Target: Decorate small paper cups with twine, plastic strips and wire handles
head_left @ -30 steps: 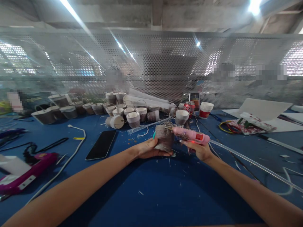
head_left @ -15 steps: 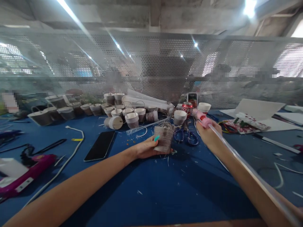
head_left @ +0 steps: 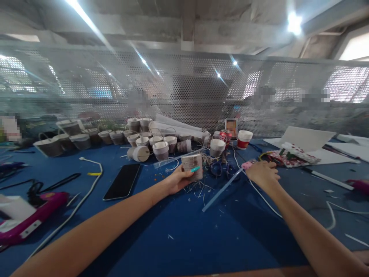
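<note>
My left hand is closed around a small paper cup wrapped in grey-brown twine, its thumb with a turquoise nail pressed on the side. The cup is held just above the blue table, over loose twine scraps. My right hand is low over the table at the right, fingers apart. Beside it shows part of a pink glue gun; the hand hides the rest. A long clear glue stick reaches from it toward the lower left. Blue-handled scissors lie between the hands.
Several twine-wrapped cups stand and lie along the back, beside a red can and stacked paper cups. A black phone, a white cable and a magenta power strip lie left. White paper is at right.
My right hand has let go of the glue gun, which now lies with its stick toward the lower left. That hand is lower and further right. The left hand has turned the cup.
</note>
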Available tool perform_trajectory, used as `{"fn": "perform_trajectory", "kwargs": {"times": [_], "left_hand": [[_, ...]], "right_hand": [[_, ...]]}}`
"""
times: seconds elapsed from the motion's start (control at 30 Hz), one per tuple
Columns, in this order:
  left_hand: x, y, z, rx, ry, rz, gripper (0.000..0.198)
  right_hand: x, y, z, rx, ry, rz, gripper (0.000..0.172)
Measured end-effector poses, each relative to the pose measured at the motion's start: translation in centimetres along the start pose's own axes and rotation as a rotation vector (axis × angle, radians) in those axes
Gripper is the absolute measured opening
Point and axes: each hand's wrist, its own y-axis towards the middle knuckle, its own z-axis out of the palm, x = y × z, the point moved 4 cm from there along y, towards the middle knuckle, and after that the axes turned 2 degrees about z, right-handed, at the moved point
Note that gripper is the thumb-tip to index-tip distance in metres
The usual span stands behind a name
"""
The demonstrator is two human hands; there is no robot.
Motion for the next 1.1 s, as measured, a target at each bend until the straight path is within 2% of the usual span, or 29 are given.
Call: {"fn": "perform_trajectory", "kwargs": {"times": [0.1,0.17,0.27,0.37,0.43,0.5,0.53,0.6,0.67,0.73,0.87,0.93,1.0,1.1], "left_hand": [[-0.1,0.0,-0.1,-0.06,0.016,0.023,0.05],[-0.2,0.0,-0.2,-0.11,0.014,0.04,0.05],[-0.2,-0.1,-0.1,-0.125,0.009,0.044,0.049],[-0.2,-0.1,0.2,-0.112,0.026,0.031,0.044],[0.0,-0.1,0.2,-0.11,0.049,0.015,0.042],[0.3,-0.1,0.1,-0.098,0.074,0.013,0.042],[0.5,0.0,0.1,-0.091,0.088,0.024,0.043],[0.8,0.0,0.0,-0.09,0.129,0.053,0.042],[1.1,-0.1,0.0,-0.08,0.195,0.067,0.044],[1.1,-0.1,0.3,-0.028,0.276,0.062,0.049],[0.5,-0.3,1.6,0.129,0.431,0.087,0.05],[0.0,-0.3,2.2,0.166,0.483,0.127,0.046],[-0.3,-0.3,2.5,0.171,0.516,0.16,0.047],[-0.7,-0.2,2.6,0.19,0.607,0.173,0.049]], "right_hand": [[0.1,-0.8,0.8,-0.031,-0.042,0.011,0.055],[0.5,-1.0,0.9,-0.057,-0.044,-0.111,0.054],[1.0,-1.1,0.2,-0.097,-0.007,-0.234,0.064],[2.0,-2.2,-1.2,-0.172,0.161,-0.383,0.062],[3.2,-4.2,-1.7,-0.151,0.394,-0.589,0.051],[4.5,-6.8,-1.4,0.062,0.688,-0.817,0.046],[5.1,-8.1,-0.9,0.231,0.823,-0.874,0.048],[5.7,-10.3,0.4,0.534,0.987,-0.886,0.051],[6.0,-11.3,1.2,0.599,0.974,-0.874,0.061],[5.9,-11.2,1.7,0.576,0.927,-0.837,0.068],[5.8,-10.4,1.4,0.576,0.983,-0.808,0.065],[5.8,-10.4,1.0,0.612,1.048,-0.799,0.064],[6.0,-10.7,0.8,0.719,1.105,-0.79,0.064],[6.3,-11.5,1.0,0.951,1.201,-0.728,0.065]]}}
